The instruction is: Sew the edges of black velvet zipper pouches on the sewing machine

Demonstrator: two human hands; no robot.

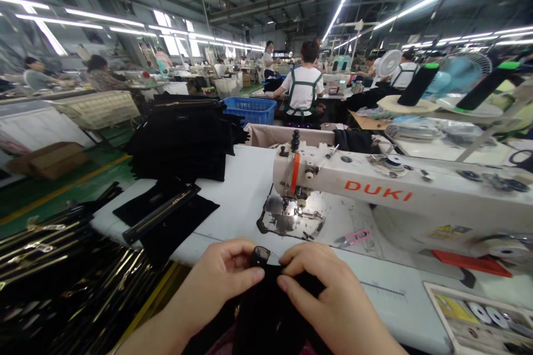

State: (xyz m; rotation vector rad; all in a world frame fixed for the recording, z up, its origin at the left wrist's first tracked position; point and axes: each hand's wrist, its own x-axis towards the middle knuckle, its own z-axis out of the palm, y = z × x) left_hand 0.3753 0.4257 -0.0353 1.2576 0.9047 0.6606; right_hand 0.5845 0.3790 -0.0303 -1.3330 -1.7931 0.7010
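Both my hands are in front of the sewing machine [358, 183], at the table's near edge. My left hand [227, 272] is closed on a black fabric piece [270, 310], thumb pressed near its top. Beside those fingertips a small dark curled end [261, 255] stands up; its exact kind is unclear. My right hand [318, 283] pinches the same piece at its upper right edge. A thin pale line, perhaps thread, shows between the hands. The lower part of the fabric hangs toward my lap. Pink-handled thread snips [356, 237] lie on the table to the right.
Black fabric pieces [179, 138] are stacked at the back left; one with a zipper [162, 213] lies nearer. Many zippers [54, 266] hang at the left. A bobbin tray [478, 316] sits at the right. Beyond the blue basket [250, 110], a co-worker [305, 86] sits.
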